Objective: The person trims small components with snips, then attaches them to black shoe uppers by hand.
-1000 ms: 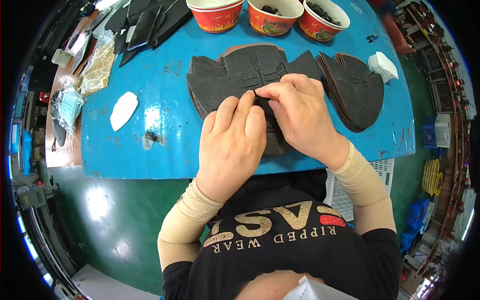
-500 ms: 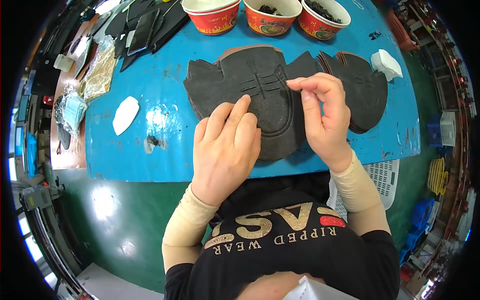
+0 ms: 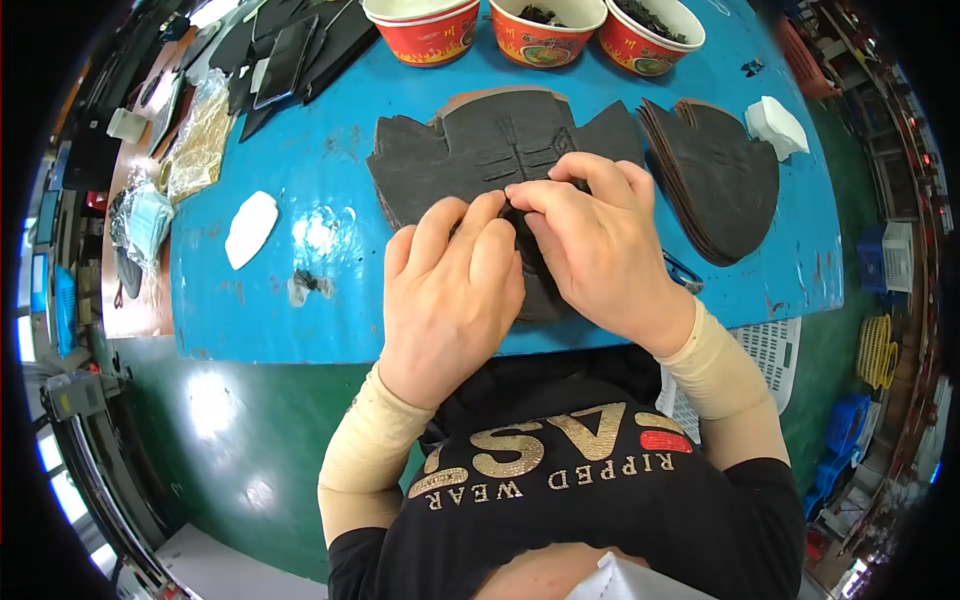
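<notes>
Largely, the blue surface point(image 3: 230, 310) across the upper and middle frame looks as it did half a second ago. The larger stack of dark, notched pieces point(image 3: 470, 140) lies on it at the centre; its curved groove, bared then, is now mostly covered by the hands. A smaller dark stack point(image 3: 720, 190) sits to the right. The right hand point(image 3: 610, 250) has changed most: it was apart, pinching near the stack's right side, and is now back at the middle, fingertips meeting the left's. Its fingers are bent, thumb and forefinger nearly together; whether they grip something thin, I cannot tell. The left hand point(image 3: 450, 290) is loosely half-curled, fingertips on the larger stack, with no clear grasp showing. Both are palm-down, the forearms rising from the lower frame and converging. Smallest, a blue-and-dark object point(image 3: 683, 272) shows just beside the right hand's outer edge; whether it is held is unclear.
</notes>
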Available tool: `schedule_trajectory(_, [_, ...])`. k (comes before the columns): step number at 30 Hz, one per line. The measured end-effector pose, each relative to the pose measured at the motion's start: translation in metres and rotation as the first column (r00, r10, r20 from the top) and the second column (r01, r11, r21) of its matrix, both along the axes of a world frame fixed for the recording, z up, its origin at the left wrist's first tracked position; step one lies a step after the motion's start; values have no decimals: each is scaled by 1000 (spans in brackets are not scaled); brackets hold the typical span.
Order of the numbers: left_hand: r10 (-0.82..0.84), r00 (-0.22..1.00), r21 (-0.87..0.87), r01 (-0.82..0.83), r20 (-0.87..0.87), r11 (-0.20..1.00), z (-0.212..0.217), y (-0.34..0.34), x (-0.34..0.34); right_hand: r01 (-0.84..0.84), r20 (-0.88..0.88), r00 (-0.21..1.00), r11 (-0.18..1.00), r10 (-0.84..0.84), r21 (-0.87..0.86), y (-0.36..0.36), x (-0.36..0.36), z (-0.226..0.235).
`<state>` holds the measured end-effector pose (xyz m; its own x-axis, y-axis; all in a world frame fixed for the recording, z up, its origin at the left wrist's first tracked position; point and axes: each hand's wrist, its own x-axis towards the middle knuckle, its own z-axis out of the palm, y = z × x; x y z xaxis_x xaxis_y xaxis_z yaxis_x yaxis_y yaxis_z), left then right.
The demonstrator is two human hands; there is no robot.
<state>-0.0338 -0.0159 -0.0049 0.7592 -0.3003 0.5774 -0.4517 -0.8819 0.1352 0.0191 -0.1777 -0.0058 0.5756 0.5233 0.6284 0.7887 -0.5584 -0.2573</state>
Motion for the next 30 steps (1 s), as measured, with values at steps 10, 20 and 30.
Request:
schedule_trajectory(10, [27, 1000, 4, -27, -15, 1000, 0, 1, 2, 21, 25, 999, 1000, -21, -1, 3, -4, -7])
schedule_trajectory(20, [-49, 997, -187, 36, -62, 982, 2, 13, -8, 56, -69, 996, 988, -47, 141, -16, 5, 5])
schedule_trajectory(30, [-12, 1000, -46, 11, -24, 999, 1, 1, -2, -6, 49, 999, 1000, 5, 31, 3, -1, -6])
